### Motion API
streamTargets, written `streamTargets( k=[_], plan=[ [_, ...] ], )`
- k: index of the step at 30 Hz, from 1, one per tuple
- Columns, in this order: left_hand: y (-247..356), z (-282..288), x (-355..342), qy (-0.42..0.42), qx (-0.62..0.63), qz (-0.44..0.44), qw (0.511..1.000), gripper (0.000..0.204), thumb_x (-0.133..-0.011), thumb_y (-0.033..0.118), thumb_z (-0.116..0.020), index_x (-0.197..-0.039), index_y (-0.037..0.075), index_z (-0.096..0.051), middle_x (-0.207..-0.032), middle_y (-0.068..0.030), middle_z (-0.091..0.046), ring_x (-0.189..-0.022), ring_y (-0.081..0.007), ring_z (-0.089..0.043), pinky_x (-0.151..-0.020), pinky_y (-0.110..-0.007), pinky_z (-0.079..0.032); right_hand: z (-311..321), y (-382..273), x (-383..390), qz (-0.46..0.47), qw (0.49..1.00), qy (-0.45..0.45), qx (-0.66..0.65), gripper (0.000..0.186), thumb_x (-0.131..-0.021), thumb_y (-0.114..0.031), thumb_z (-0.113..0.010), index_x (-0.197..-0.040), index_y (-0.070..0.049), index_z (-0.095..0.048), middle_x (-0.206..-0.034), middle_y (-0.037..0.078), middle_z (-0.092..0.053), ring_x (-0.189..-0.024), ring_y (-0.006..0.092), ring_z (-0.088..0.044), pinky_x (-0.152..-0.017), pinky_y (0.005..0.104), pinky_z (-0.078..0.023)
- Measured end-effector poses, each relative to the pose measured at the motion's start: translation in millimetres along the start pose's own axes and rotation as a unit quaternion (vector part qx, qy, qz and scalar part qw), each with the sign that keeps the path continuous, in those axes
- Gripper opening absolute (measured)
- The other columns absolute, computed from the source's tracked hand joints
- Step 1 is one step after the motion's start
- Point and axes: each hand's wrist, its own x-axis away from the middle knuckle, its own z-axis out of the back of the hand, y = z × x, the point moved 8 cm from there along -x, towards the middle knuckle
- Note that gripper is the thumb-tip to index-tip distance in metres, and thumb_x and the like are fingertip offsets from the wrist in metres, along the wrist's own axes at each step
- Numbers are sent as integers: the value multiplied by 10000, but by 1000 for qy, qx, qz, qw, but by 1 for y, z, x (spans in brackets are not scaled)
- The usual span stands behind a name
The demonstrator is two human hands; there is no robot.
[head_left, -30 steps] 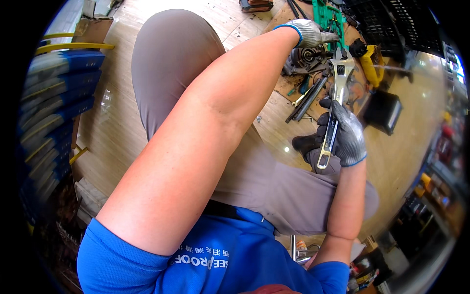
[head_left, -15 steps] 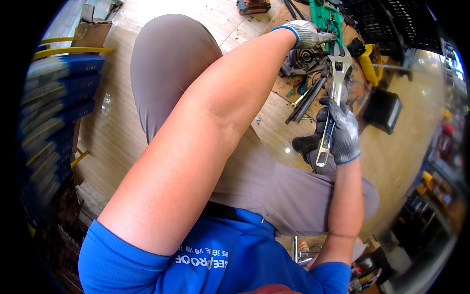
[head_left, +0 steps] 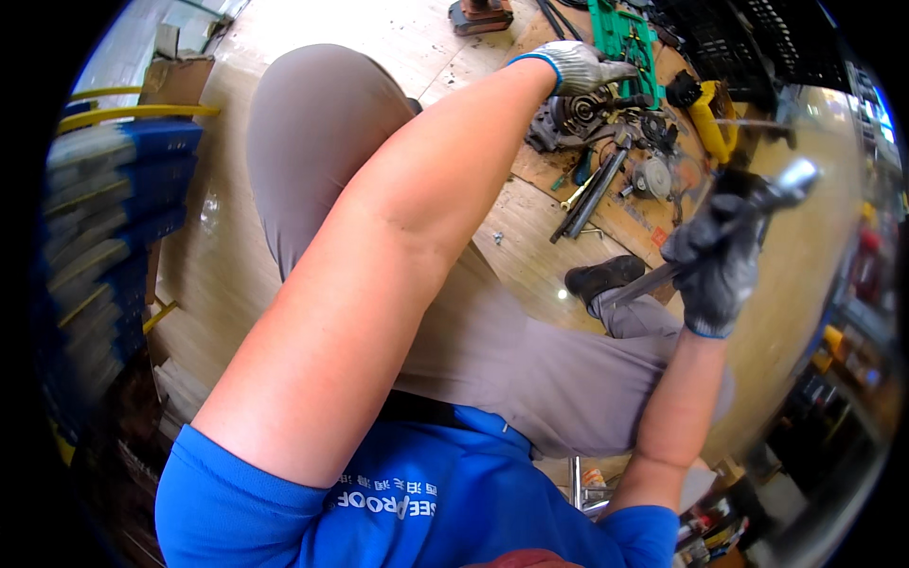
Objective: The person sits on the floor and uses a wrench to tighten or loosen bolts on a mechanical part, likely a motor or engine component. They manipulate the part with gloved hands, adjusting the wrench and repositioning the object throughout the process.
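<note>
My right hand (head_left: 715, 275), in a grey-coated glove, is closed round the handle of an adjustable wrench (head_left: 650, 282). The wrench slants across my right side, its shiny head blurred toward the far right. My left hand (head_left: 579, 68), gloved in white with a blue cuff, reaches forward over a greasy, round metal machine part (head_left: 581, 112). Its fingers point right and look closed, but what they grip is hidden. Just beyond them stands a green tool case (head_left: 625, 43). A dark bar-shaped piece (head_left: 632, 100) lies just below the fingertips.
Dark metal rods (head_left: 597, 194) and small parts lie on a cardboard sheet (head_left: 644, 220). A yellow-and-black tool (head_left: 712, 121) lies to its right, a cordless tool's battery base (head_left: 480, 17) at the far edge. Stacked blue boxes (head_left: 156, 180) line the left. My shoe (head_left: 606, 275) is near the cardboard.
My right hand has swung the wrench to the right, away from my left hand and the machine part, tilting its head outward. My left hand has stayed nearly in place.
</note>
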Motion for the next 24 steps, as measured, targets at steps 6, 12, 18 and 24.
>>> streamTargets(
  k=[6,12,18,24],
  plan=[
    [0,-16,-7,50,-168,-212,961,423,-1086,388,-295,-1485,370,-435,-1250,-236,-635,-1119,-395,-638,-942,-464,-511,3,4,-8,-48,982,107,148,283,-1036,-262,-564,-1124,0,-624,-764,59,-631,-583,150,-617,-523,279,-542],
    [-19,-20,-20,30,-182,-158,970,439,-1070,228,-353,-1496,311,-415,-1273,-273,-604,-1126,-426,-630,-911,-481,-528,12,-26,-27,-110,977,75,168,443,-1000,-444,-582,-1114,-19,-639,-773,79,-662,-589,147,-638,-529,289,-554],
    [30,2,15,11,-191,-147,971,411,-1078,283,-349,-1435,150,-505,-1213,-257,-648,-1107,-397,-644,-945,-445,-505,50,-56,-46,-106,975,92,173,433,-1000,-487,-567,-1021,-63,-651,-723,38,-655,-518,134,-595,-465,302,-511],
    [20,3,9,32,-79,-150,985,525,-1072,433,-348,-1349,45,-568,-1234,-256,-643,-1134,-396,-625,-985,-437,-473,46,-77,-53,-95,954,123,258,404,-978,-454,-596,-885,-64,-641,-677,51,-605,-511,152,-577,-462,299,-485]
  ],
)
